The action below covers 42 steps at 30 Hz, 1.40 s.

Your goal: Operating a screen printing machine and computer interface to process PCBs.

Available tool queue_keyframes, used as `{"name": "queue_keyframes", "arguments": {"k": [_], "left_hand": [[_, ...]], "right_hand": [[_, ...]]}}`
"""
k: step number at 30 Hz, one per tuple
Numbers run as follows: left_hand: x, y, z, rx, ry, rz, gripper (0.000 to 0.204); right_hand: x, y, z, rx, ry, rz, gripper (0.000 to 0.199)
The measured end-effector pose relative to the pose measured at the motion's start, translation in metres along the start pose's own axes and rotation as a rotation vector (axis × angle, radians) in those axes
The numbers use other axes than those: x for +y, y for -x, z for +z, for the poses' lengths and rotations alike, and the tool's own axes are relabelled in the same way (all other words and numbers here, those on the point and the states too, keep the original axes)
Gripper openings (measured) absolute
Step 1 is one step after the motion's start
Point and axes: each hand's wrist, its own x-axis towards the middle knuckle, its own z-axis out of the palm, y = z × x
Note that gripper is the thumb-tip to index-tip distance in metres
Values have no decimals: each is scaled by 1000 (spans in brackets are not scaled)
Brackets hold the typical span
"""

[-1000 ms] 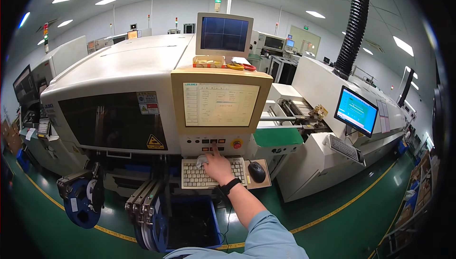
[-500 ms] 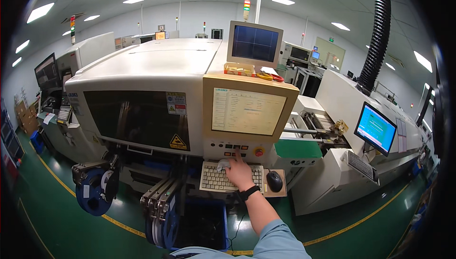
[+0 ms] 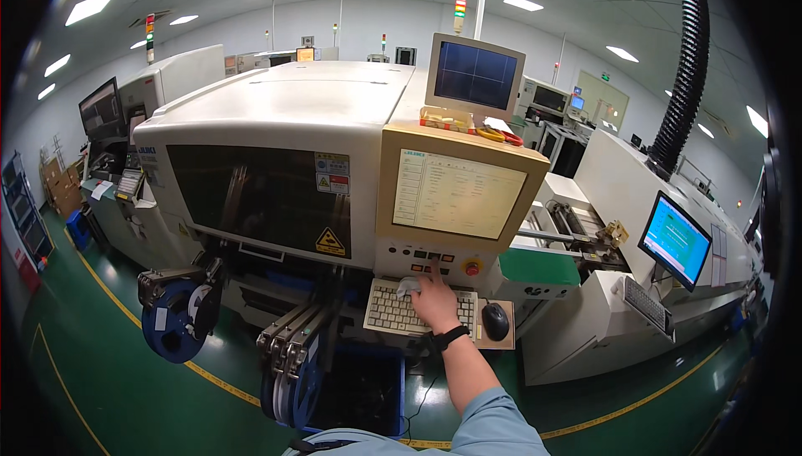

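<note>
My right hand (image 3: 436,303) reaches over the light-coloured keyboard (image 3: 393,310), its index finger stretched up to the button panel (image 3: 407,252) under the machine's screen. The fingertip covers part of a row of small buttons and appears to touch one. By the thumb side, a crumpled white cloth or tissue (image 3: 408,286) seems gripped in the curled part of the hand, above the keys. On the machine's screen (image 3: 455,193) is a pale page with lines of text. My left hand is out of view.
A red emergency stop knob (image 3: 473,268) sits right of the buttons. Beside the keyboard is a black mouse (image 3: 495,320) on a pad. Reels on feeders (image 3: 292,372) and a blue bin (image 3: 393,389) stand below left. Another monitor (image 3: 675,239) is at the right.
The view has shifted, so the scene sits further right. Reddish text and a highlighted line mid-screen are gone. My right hand keeps its pointing pose at the buttons.
</note>
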Motion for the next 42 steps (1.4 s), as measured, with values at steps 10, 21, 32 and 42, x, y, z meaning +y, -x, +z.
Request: {"name": "queue_keyframes", "arguments": {"k": [10,21,32,42], "left_hand": [[52,40,3,56,-46,-153,46],[-104,7,13,91,449,-226,29],[-124,-22,-120,-21,137,-76,36],[-383,-198,-216,76,433,-146,31]], "right_hand": [[0,-2,4,-8,-24,17,39],[-21,6,-2,29,-8,24,35],[-142,155,-33,-29,-22,179,27],[-197,442,157,-1270,14,247,42]]}}
